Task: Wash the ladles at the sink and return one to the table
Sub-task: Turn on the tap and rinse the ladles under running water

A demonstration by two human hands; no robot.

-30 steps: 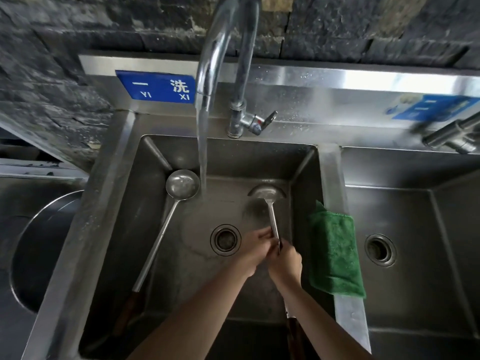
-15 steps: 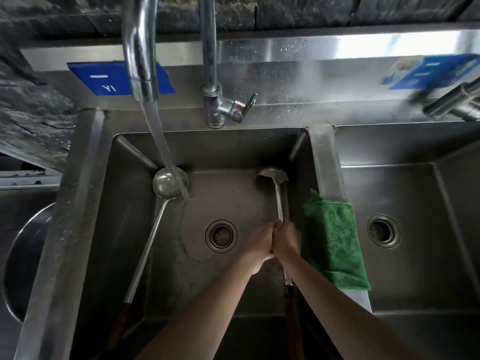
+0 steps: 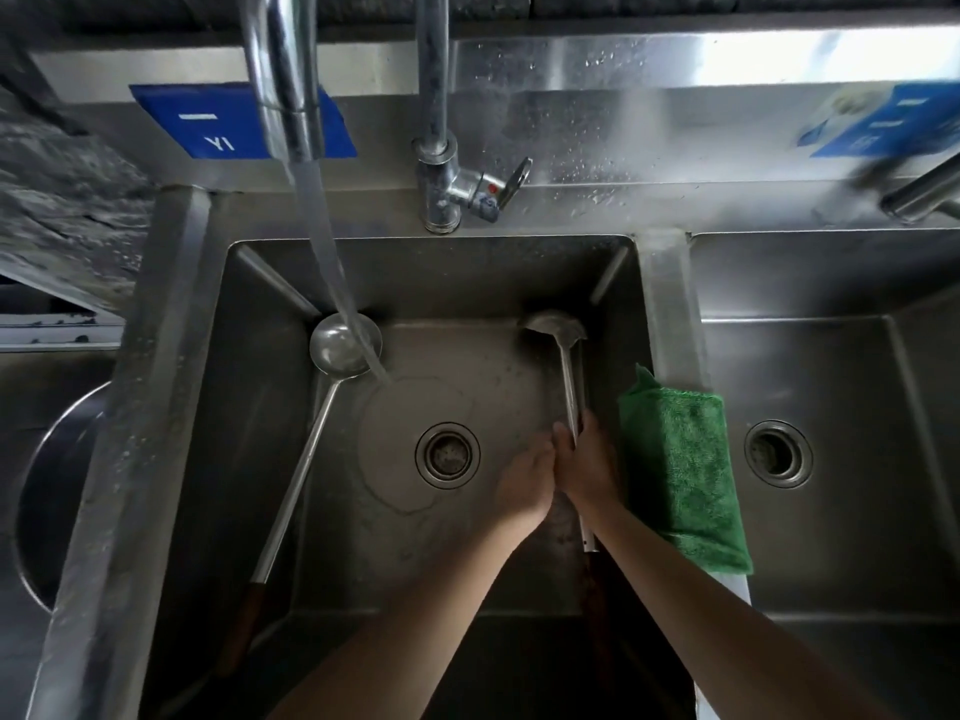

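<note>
Two ladles in the left basin, one parked under the tap, the other being rubbed clean by both hands.

The first ladle [image 3: 347, 345] lies untouched along the left wall of the sink [image 3: 176, 407], bowl up in the far left corner where the water stream [image 3: 332, 283] from the faucet [image 3: 283, 70] falls just beside it, likely left there to rinse. Past the drain [image 3: 448, 454], the left hand [image 3: 522, 480] and right hand [image 3: 584, 467] sit pressed together, both wrapped around the shaft of the second ladle [image 3: 569, 356], whose bowl rests against the far right corner, bracing it for scrubbing. A green cloth [image 3: 680, 465] drapes over the divider at the basin's right edge, within reach.
</note>
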